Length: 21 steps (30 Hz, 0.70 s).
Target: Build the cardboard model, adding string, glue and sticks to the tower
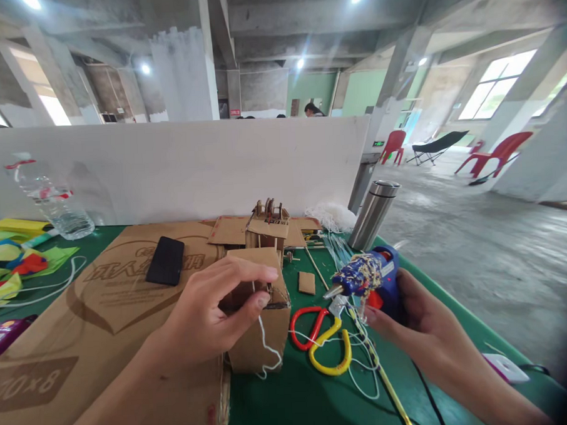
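My right hand (409, 301) grips a blue hot glue gun (368, 274), its metal nozzle pointing left and its body smeared with dried, crusty bits. Over a small cardboard box (258, 339), my left hand (221, 296) has thumb and forefinger brought together at the top edge. White string (269, 349) passes between these fingertips and dangles down the box's front. The exact pinch point is partly hidden by the thumb. Behind the box stands a cardboard structure (268, 229) with small upright pieces on top. Scissors with red and yellow handles (328, 358) lie between my hands.
A large flat cardboard sheet (116, 376) covers the table's left, with a black phone (165, 260) on it. A steel flask (375, 215) stands at the right edge; a water bottle (60, 203) is at back left. A small cardboard piece (306, 283) lies near the scissors.
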Each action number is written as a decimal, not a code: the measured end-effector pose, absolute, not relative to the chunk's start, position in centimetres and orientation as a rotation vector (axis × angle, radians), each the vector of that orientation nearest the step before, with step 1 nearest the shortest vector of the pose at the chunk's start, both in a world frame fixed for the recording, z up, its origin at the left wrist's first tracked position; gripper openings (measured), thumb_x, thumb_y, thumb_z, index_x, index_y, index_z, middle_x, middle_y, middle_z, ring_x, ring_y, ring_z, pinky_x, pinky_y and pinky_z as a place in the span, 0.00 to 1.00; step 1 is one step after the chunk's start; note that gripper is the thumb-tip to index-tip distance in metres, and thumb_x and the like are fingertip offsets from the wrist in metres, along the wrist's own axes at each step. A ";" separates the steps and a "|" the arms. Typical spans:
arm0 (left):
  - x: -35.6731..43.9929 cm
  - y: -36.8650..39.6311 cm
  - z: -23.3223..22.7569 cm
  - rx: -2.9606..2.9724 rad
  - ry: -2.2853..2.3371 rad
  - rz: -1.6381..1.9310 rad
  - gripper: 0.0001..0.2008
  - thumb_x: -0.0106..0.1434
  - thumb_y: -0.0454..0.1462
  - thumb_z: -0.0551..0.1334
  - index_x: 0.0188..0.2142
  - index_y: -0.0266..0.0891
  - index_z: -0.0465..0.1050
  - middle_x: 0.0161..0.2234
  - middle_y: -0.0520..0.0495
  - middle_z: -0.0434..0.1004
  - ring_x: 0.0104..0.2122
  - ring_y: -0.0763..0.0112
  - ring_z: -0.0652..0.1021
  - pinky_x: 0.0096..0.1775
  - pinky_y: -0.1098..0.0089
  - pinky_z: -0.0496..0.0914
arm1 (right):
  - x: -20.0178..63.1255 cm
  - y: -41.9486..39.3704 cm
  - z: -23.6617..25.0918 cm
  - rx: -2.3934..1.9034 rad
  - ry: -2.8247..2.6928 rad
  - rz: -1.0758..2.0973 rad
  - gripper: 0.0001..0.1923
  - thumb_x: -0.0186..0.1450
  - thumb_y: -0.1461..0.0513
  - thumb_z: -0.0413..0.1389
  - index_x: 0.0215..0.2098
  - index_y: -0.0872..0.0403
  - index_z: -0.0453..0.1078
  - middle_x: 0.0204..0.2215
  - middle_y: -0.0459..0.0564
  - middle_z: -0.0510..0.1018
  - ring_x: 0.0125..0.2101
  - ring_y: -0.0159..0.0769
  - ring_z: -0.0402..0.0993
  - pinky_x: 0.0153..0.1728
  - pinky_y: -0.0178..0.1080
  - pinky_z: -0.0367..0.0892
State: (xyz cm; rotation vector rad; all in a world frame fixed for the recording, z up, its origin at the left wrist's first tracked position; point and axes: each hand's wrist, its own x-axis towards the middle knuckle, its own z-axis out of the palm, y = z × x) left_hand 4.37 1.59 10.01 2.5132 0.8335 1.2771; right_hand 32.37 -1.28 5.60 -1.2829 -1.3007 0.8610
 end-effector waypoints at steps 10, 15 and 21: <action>4.5 1.7 9.9 2.499 0.794 1.281 0.13 0.64 0.29 0.61 0.47 0.44 0.73 0.43 0.48 0.82 0.43 0.67 0.80 0.42 0.70 0.74 | 32.8 -1.1 5.3 -1.338 -1.340 0.867 0.35 0.53 0.47 0.68 0.53 0.51 0.63 0.49 0.57 0.77 0.45 0.49 0.77 0.46 0.49 0.77; 4.5 1.7 9.9 2.476 0.774 1.273 0.13 0.64 0.29 0.61 0.47 0.44 0.74 0.44 0.48 0.82 0.44 0.66 0.80 0.44 0.69 0.75 | 32.0 -1.5 5.8 -1.355 -1.328 0.816 0.35 0.54 0.46 0.67 0.53 0.51 0.64 0.46 0.55 0.78 0.44 0.48 0.77 0.48 0.49 0.76; 4.6 1.8 9.7 2.475 0.769 1.327 0.14 0.64 0.29 0.61 0.48 0.45 0.74 0.45 0.47 0.82 0.45 0.65 0.80 0.45 0.67 0.75 | 32.2 -1.3 5.0 -1.357 -1.383 0.742 0.36 0.54 0.47 0.67 0.55 0.50 0.63 0.47 0.54 0.78 0.44 0.48 0.77 0.47 0.48 0.77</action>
